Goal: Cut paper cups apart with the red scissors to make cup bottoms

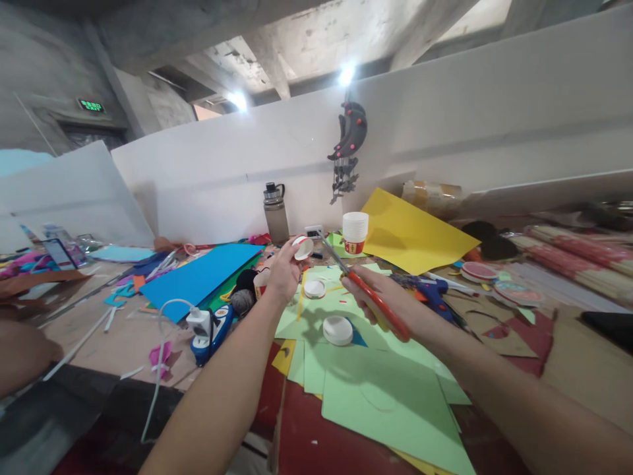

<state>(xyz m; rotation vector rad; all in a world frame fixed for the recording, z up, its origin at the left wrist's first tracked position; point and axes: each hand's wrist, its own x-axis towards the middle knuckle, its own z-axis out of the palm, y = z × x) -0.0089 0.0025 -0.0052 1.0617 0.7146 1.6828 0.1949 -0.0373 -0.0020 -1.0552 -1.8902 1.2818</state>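
Observation:
My left hand (283, 272) is closed on a short cut piece of a paper cup (303, 248), white inside with a red outer edge. In my right hand (372, 290) is a pair of scissors (378, 305) with red and yellow handles, its metal blades pointing up and left toward the cup piece, apart from it. Below the hands, two white round cup pieces (338, 330) lie on light green paper sheets (390, 382). A stack of white paper cups (355, 231) with red printing stands just beyond the scissors.
A blue sheet (202, 277) and a blue power strip (212, 335) with a white cable lie left. Behind stand a grey bottle (275, 216) and a yellow sheet (418, 231). A blue glue gun (435, 290) lies right. Another person's arm (24, 356) shows at far left.

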